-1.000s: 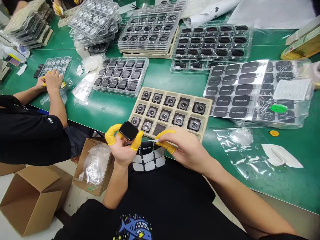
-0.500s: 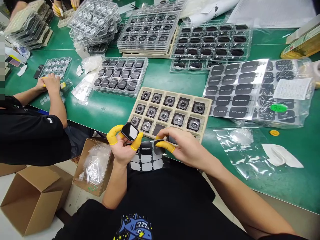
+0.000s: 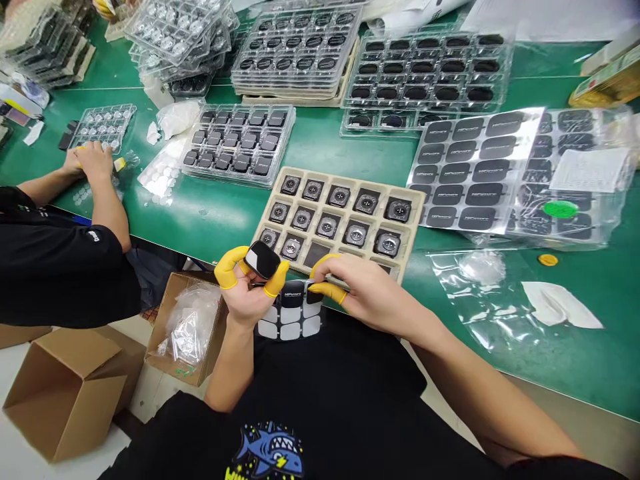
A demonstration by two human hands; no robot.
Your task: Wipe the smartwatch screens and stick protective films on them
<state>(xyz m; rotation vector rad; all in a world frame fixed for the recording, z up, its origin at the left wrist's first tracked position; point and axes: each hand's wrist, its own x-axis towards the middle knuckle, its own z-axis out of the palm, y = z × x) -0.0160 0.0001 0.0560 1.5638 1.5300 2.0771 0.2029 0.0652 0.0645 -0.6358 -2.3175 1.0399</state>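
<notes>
Watch body [image 3: 262,259], a small rounded-square piece with a glossy black face, sits pinched at its edges in the left hand [image 3: 246,293], whose grip is closed on it between fingertips capped in yellow rubber cots, held in the air just in front of the near edge of the green surface [image 3: 220,213]. Just to the right and slightly lower lies a sticker sheet [image 3: 293,313] of rounded black and pale labels on shiny backing, resting against the person's black shirt; the right hand [image 3: 373,293], also wearing yellow cots, has its grip closed on the sheet's upper edge, thumb and forefinger nipping at a black label there. Beyond the hands stands a beige moulded tray [image 3: 415,200] with square pockets, most holding watch bodies laid back-up with round sensor windows, one pocket near the front bare. Farther right lie larger glossy sheets of black labels [image 3: 470,173] and crumpled clear plastic bags [image 3: 480,300]. As I judge it, the watch could slip, since only its smooth edges are gripped and nothing supports it below; the thin label may curl, stick to a cot or go on crooked; a bare finger touching the gloss would smear it. At far left a co-worker's hands [image 3: 87,160] rest by a clear blister tray [image 3: 103,123].
</notes>
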